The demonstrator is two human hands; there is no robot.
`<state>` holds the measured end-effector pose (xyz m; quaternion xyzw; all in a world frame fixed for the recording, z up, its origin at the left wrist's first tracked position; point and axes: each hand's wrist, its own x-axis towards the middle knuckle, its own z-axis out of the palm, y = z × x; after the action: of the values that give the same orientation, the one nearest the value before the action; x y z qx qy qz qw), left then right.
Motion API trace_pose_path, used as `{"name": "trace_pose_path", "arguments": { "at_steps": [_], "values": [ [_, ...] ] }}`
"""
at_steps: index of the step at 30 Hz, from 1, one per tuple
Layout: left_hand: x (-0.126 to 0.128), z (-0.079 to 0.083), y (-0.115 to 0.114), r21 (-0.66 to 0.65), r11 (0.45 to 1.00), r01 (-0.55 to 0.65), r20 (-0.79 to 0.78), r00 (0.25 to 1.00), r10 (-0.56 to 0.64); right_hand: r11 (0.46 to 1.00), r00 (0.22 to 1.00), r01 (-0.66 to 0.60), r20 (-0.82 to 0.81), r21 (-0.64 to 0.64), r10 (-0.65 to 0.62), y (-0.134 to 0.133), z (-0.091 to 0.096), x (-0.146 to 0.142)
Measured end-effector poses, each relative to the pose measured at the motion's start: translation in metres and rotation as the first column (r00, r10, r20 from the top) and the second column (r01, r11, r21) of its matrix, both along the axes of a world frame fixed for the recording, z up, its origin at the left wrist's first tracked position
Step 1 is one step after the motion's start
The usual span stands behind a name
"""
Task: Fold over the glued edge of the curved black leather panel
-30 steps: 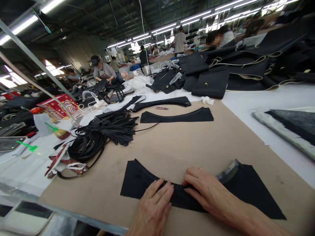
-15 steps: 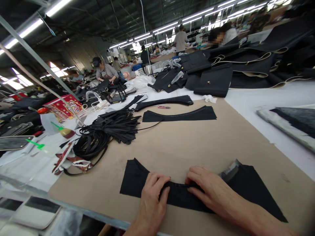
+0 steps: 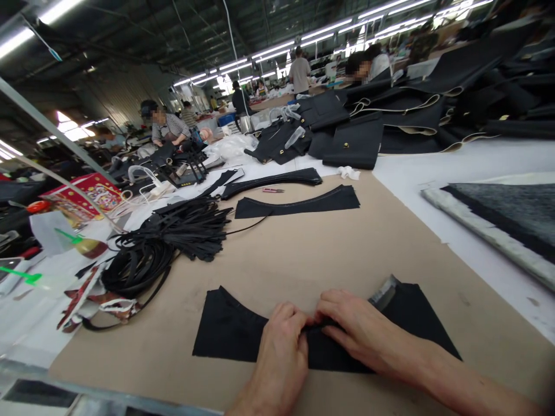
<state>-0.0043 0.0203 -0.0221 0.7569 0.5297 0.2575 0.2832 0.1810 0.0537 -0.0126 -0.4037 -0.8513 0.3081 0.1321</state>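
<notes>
A curved black fabric piece [image 3: 229, 329] lies on the brown board in front of me, its concave edge facing away. My left hand [image 3: 286, 338] pinches that curved edge near its middle. Right beside it, my right hand [image 3: 344, 320] is closed on the same edge, fingertips almost meeting the left ones. The edge between my hands looks folded over. To the right of my right hand, a greyish strip [image 3: 385, 293] stands up along the curve. My fingers hide the middle of the edge.
Beyond lie another curved black piece [image 3: 299, 202], small red-handled snips [image 3: 273, 190] and a stack of curved pieces [image 3: 273, 181]. Black strips [image 3: 186, 228] and a coil [image 3: 139, 266] sit left, near bottles with green tips [image 3: 87, 245]. Black bag parts [image 3: 353, 141] are heaped behind; people work farther off.
My left hand has slid right along the curved edge, closing the gap to my right hand. The whole view has shifted, so things appear farther left.
</notes>
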Motion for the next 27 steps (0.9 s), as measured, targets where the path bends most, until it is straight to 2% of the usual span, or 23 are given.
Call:
{"name": "trace_pose_path", "arguments": {
  "at_steps": [3,6,9,11,17,20,22,24,27],
  "values": [
    [0.003,-0.004,-0.005,0.064,0.998,-0.006,-0.039,0.999,0.008,1.000,1.000,-0.025,-0.016,0.000,0.025,-0.001,0.000,0.002],
    [0.007,-0.013,-0.016,0.196,0.981,-0.009,-0.082,0.996,0.025,0.999,0.998,-0.050,-0.044,0.002,0.050,-0.003,-0.003,0.005],
    [0.009,-0.024,-0.028,0.384,0.923,0.015,-0.108,0.994,0.028,0.999,0.998,-0.040,-0.057,-0.023,0.039,-0.002,-0.011,0.009],
    [0.009,-0.029,-0.032,0.454,0.891,0.019,-0.107,0.994,0.033,0.999,0.998,-0.025,-0.053,-0.033,0.023,0.001,-0.016,0.012],
    [0.009,-0.025,-0.031,0.319,0.945,-0.069,-0.042,0.995,0.087,0.998,0.998,-0.041,0.038,-0.050,0.043,0.008,-0.016,0.009],
    [0.010,-0.021,-0.029,0.263,0.962,-0.073,-0.023,0.996,0.082,0.996,0.998,-0.056,0.018,-0.071,0.057,0.010,-0.017,0.009],
    [0.010,-0.022,-0.029,0.282,0.957,-0.068,-0.038,0.996,0.082,0.995,0.998,-0.062,-0.006,-0.083,0.062,0.011,-0.021,0.012],
    [0.011,-0.026,-0.029,0.379,0.924,-0.048,-0.078,0.994,0.083,0.993,0.998,-0.068,-0.017,-0.093,0.066,0.010,-0.025,0.017],
    [0.015,-0.038,-0.030,0.558,0.830,-0.010,-0.138,0.985,0.105,0.993,0.997,-0.077,-0.027,-0.084,0.075,0.005,-0.031,0.024]
  ]
}}
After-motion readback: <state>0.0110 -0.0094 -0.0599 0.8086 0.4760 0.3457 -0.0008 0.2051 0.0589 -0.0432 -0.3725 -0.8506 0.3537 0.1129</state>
